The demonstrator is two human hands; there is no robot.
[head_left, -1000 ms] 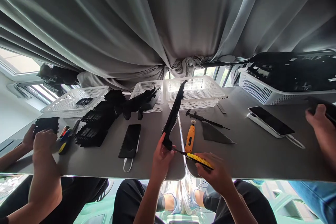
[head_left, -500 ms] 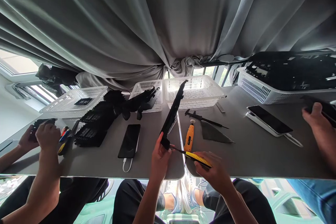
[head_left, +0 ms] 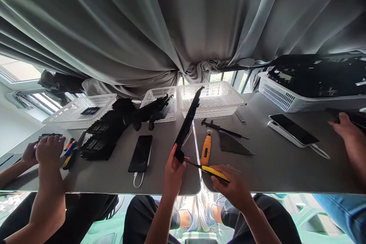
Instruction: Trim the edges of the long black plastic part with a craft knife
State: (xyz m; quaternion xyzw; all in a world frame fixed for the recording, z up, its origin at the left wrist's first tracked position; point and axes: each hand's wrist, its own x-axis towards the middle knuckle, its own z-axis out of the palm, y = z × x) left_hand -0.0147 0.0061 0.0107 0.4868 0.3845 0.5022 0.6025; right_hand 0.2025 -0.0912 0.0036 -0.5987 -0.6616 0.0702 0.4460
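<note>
My left hand (head_left: 174,173) is closed around the lower end of a long black plastic part (head_left: 187,126), which tilts up and away over the table. In my right hand (head_left: 233,185) is a utility knife (head_left: 215,173) with a yellow and black handle. Its thin dark tip points left and meets the lower end of the part, close to my left fingertips; the exact contact is too small to make out. An orange rotary tool (head_left: 206,150) lies just beyond the knife. Beside it are a black caliper (head_left: 220,127) and a dark triangular sheet (head_left: 236,145).
A phone (head_left: 140,153) on a cable lies left; another phone (head_left: 294,127) rests on a white block right. Black parts (head_left: 103,133) are heaped left. White baskets (head_left: 211,112) line the back. Co-workers' hands (head_left: 50,148) work at left, and another hand (head_left: 347,133) at right.
My hands, the black part and the knife stay almost in place. At the left, the co-worker's hands have shifted and turned the small black piece they hold.
</note>
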